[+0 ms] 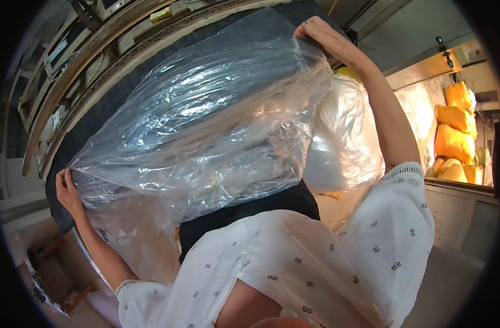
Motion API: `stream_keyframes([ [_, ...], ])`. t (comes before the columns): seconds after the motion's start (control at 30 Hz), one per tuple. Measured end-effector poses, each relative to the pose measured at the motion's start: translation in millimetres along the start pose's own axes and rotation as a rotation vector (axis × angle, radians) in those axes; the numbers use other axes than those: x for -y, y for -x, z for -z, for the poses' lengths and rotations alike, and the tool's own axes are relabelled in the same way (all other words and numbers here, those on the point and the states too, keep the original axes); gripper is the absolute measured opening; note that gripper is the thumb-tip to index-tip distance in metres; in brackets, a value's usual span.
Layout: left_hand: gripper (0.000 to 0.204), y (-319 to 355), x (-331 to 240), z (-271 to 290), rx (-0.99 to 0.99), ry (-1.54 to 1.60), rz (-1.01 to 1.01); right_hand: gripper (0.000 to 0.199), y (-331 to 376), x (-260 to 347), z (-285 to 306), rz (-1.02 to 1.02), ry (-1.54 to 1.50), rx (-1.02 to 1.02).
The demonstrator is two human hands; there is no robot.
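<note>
A large sheet of clear plastic film point(206, 115), wrinkled and shiny, stretches between my two hands over a dark-covered work surface point(151, 68). Its near part hangs in folds over the front edge, close to my body. My left hand point(68, 192) pinches the sheet's left corner between thumb and fingers. At the far right, my right hand point(318, 31) is closed on the film's upper right edge, with its fingers bent downward. I cannot tell from here whether the film is a single layer or a bag.
Right of the sheet stands a bulky clear plastic bundle point(345, 136). Orange-yellow packed bags point(454, 142) are stacked beyond an opening at the right. Behind the work surface run long wooden rails point(78, 87) with a small yellow block point(161, 15). A wooden stand point(56, 279) is at lower left.
</note>
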State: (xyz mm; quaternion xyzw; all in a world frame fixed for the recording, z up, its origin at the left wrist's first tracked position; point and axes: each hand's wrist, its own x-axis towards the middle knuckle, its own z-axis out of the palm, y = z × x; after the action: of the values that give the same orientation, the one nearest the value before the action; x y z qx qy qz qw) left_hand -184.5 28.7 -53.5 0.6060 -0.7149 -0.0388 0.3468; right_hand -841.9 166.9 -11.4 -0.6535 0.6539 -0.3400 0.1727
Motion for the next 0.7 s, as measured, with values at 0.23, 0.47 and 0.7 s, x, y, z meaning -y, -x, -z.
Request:
stream_keyframes([
  [0.23,0.024,-1,7,3,0.010,0.003,0.049,0.025,-14,2,5,-0.128,-0.161,0.479],
  [0.47,0.023,-2,7,2,-0.008,0.049,0.016,0.018,-52,-8,-18,-0.207,-0.297,-0.015],
  [0.7,0.016,31,43,64,-0.204,0.015,0.038,0.022,-74,-3,-88,0.114,0.372,-0.321],
])
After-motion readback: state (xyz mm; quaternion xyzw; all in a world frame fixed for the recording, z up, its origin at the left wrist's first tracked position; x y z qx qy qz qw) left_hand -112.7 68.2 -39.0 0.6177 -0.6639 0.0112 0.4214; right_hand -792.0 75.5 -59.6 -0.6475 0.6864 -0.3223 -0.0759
